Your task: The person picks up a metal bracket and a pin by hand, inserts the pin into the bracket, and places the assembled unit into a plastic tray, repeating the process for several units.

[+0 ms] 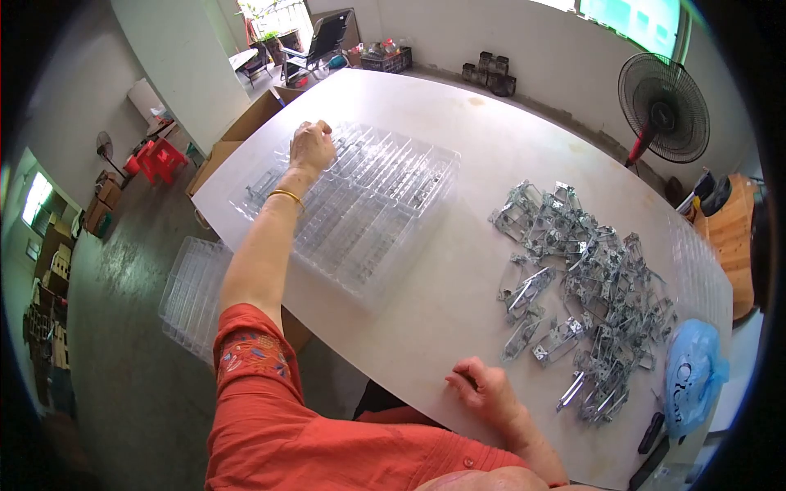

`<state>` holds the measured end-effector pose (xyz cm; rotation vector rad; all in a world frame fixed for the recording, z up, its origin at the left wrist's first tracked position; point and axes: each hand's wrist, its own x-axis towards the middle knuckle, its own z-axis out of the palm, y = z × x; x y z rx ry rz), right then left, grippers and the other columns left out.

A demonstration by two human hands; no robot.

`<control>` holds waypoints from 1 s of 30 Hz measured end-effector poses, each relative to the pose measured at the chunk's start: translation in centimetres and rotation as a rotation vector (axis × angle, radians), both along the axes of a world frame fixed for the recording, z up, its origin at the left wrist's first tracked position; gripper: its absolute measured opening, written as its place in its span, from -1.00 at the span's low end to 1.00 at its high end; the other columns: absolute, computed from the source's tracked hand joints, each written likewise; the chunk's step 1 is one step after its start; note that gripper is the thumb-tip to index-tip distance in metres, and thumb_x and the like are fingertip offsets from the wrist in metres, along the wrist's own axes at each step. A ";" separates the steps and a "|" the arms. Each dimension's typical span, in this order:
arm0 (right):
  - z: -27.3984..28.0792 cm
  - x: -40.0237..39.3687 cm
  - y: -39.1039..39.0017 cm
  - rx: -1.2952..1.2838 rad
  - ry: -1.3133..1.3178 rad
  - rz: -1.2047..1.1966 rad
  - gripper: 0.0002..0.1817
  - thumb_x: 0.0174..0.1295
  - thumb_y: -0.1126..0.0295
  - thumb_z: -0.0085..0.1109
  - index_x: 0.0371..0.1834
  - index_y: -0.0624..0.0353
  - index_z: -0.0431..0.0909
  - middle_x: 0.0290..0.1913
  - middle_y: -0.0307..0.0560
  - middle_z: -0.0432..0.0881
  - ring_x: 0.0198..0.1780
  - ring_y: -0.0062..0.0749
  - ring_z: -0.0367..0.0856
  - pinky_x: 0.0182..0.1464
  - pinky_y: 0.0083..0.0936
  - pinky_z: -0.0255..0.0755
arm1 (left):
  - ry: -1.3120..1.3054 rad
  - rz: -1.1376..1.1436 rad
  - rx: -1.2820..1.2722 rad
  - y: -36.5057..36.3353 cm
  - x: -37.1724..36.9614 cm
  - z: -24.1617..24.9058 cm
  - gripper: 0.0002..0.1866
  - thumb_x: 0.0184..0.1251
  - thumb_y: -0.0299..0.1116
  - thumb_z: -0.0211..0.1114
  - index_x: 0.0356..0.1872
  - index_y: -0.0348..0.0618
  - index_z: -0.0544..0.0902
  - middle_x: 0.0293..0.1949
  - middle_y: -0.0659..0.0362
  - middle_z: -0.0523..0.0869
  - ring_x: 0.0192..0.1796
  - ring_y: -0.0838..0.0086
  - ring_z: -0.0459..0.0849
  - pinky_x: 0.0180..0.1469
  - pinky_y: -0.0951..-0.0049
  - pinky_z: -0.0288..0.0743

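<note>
Clear plastic tray (360, 209), ribbed into long compartments, lies on the white table (458, 278); the left hand (312, 147) rests on its far corner, fingers curled down into it, whether they pinch anything I cannot tell. A gold bangle (286, 196) circles that wrist. The right hand (485, 391) sits loosely curled and empty at the table's near edge, close to the heap of metal brackets (581, 286). Beyond the brackets lies a blue bag (692, 380).
</note>
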<state>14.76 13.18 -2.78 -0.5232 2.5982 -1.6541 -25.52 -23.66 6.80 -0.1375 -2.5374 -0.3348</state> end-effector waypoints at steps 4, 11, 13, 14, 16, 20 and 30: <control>-0.3 0.0 0.0 -0.024 0.033 -0.003 -0.79 0.26 0.47 0.42 -0.16 0.19 0.55 -0.38 0.04 0.68 -0.41 -0.12 0.71 -0.36 -0.36 0.56 | 0.169 -0.056 0.020 0.9 2.0 3.3 -0.81 0.24 -0.54 0.22 -0.18 -0.14 0.73 -0.11 -0.15 0.72 0.07 0.01 0.69 0.18 0.14 0.56; -0.4 0.1 -0.2 -0.011 0.151 -0.036 -0.77 0.25 0.49 0.43 -0.16 0.18 0.53 -0.40 0.03 0.65 -0.44 -0.14 0.70 -0.40 -0.36 0.54 | 0.295 -0.195 0.063 3.7 8.2 7.8 -0.77 0.31 -0.62 0.14 -0.14 -0.18 0.73 -0.09 -0.05 0.72 0.07 0.08 0.69 0.19 0.19 0.55; -1.0 0.0 -0.1 -0.021 0.132 -0.050 -0.78 0.25 0.49 0.43 -0.16 0.18 0.53 -0.40 0.03 0.66 -0.44 -0.14 0.70 -0.40 -0.36 0.54 | 0.289 -0.227 0.060 4.4 10.2 8.5 -0.78 0.34 -0.61 0.15 -0.13 -0.18 0.73 -0.07 -0.01 0.72 0.05 0.13 0.70 0.18 0.22 0.56; -1.1 0.1 -0.1 -0.027 0.110 -0.065 -0.78 0.26 0.48 0.43 -0.16 0.18 0.53 -0.39 0.04 0.66 -0.44 -0.14 0.70 -0.40 -0.35 0.53 | 0.326 -0.263 0.049 4.8 11.1 8.6 -0.79 0.34 -0.62 0.16 -0.14 -0.19 0.73 -0.07 0.01 0.73 0.04 0.16 0.71 0.18 0.25 0.56; -0.4 -0.3 -0.3 -0.031 0.149 -0.087 -0.79 0.27 0.48 0.41 -0.16 0.17 0.53 -0.38 0.06 0.66 -0.43 -0.08 0.69 -0.41 -0.32 0.52 | 0.341 -0.321 0.039 5.4 12.7 8.9 -0.79 0.33 -0.63 0.17 -0.14 -0.21 0.73 -0.06 0.03 0.73 0.04 0.19 0.72 0.18 0.27 0.55; -0.9 0.0 -0.4 0.009 0.282 -0.055 -0.81 0.32 0.43 0.36 -0.15 0.17 0.52 -0.37 0.08 0.64 -0.39 0.03 0.66 -0.37 -0.24 0.52 | 0.347 -0.499 0.146 8.6 16.7 8.3 -0.82 0.28 -0.60 0.25 -0.17 -0.19 0.75 -0.08 0.04 0.74 0.01 0.22 0.72 0.07 0.29 0.56; -0.6 0.2 -0.5 0.016 0.282 -0.054 -0.80 0.29 0.46 0.36 -0.15 0.19 0.51 -0.35 0.02 0.66 -0.37 0.00 0.68 -0.33 -0.25 0.55 | 0.060 -0.828 0.318 19.4 25.2 1.2 -0.88 0.32 -0.56 0.35 -0.16 -0.22 0.72 -0.01 0.05 0.72 0.00 0.21 0.73 0.04 0.33 0.59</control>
